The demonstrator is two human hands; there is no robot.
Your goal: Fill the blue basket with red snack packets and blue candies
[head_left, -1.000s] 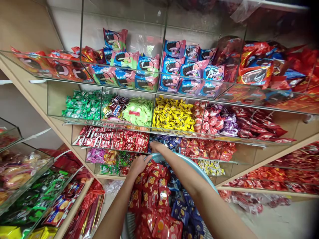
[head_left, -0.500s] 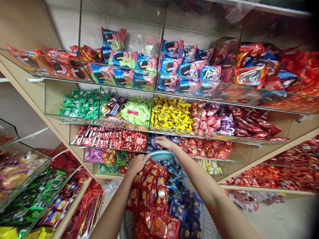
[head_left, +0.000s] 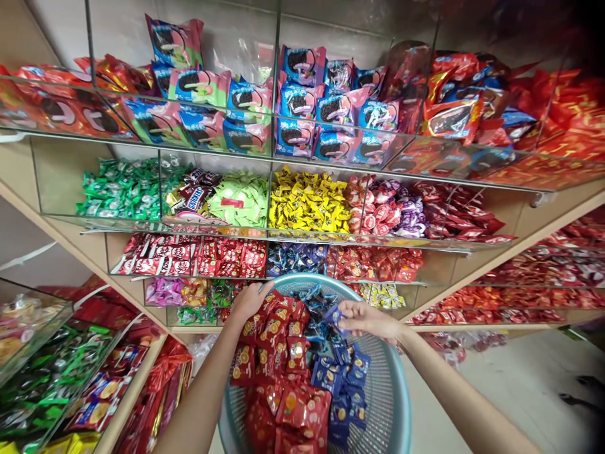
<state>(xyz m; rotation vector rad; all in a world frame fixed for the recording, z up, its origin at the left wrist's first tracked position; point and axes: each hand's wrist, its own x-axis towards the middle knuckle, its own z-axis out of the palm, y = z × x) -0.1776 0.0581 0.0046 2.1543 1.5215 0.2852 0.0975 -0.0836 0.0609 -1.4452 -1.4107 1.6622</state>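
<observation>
My left hand (head_left: 253,299) is closed on the far-left rim of a large blue-green plastic basket (head_left: 403,378). Pinched in the fingers of my right hand (head_left: 366,318) is a small blue candy packet (head_left: 334,314), held over the basket's far right part. Inside the basket, red packets with orange-slice pictures (head_left: 297,353) fill the left and middle. Dark blue packets (head_left: 327,373) lie to their right, with shiny blue-black wrapped candies (head_left: 317,331) behind them. Just beyond the basket is a shelf compartment of dark blue packets (head_left: 295,258).
Glass-fronted shelves hold cookie packs (head_left: 300,101), yellow candies (head_left: 309,205), green candies (head_left: 120,192) and red packets (head_left: 378,261). Their glass edges run close above the basket. A side rack of green-and-black packets (head_left: 51,366) stands at left. Pale floor (head_left: 501,391) shows at right.
My right hand has come back from the dark blue compartment to above the basket, bringing a blue packet. My left hand stays on the rim. The view has shifted slightly.
</observation>
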